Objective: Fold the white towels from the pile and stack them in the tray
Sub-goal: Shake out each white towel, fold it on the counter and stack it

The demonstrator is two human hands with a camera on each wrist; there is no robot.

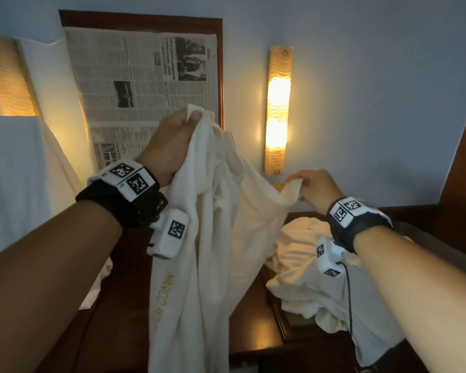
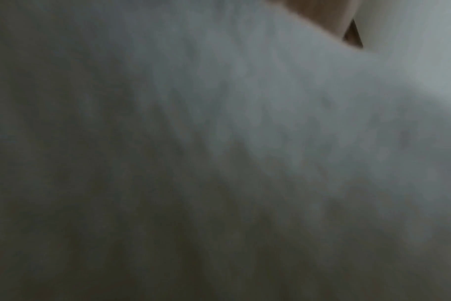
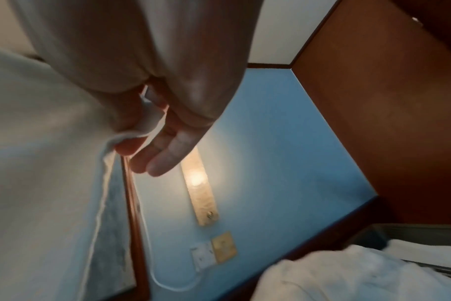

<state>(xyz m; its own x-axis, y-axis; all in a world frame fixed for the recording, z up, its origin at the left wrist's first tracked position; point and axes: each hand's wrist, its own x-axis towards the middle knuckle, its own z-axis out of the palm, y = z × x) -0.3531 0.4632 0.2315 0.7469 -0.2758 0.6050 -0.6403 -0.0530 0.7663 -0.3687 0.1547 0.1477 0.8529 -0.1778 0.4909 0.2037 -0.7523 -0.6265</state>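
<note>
Left hand (image 1: 170,141) and right hand (image 1: 316,188) each pinch a corner of the hanging white towel (image 1: 213,238), which hides the dark wooden table (image 1: 253,332); towel pile (image 1: 304,278) lies right, below the lit wall lamp (image 1: 277,109)

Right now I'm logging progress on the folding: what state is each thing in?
Towel: unfolded, held up, hanging.
Left hand: grips the towel's top corner.
Right hand: pinches another part of the towel's edge, lower.
Pile: crumpled, unfolded, on the dark wooden surface.
Right lamp: on.
Left lamp: on.
</note>
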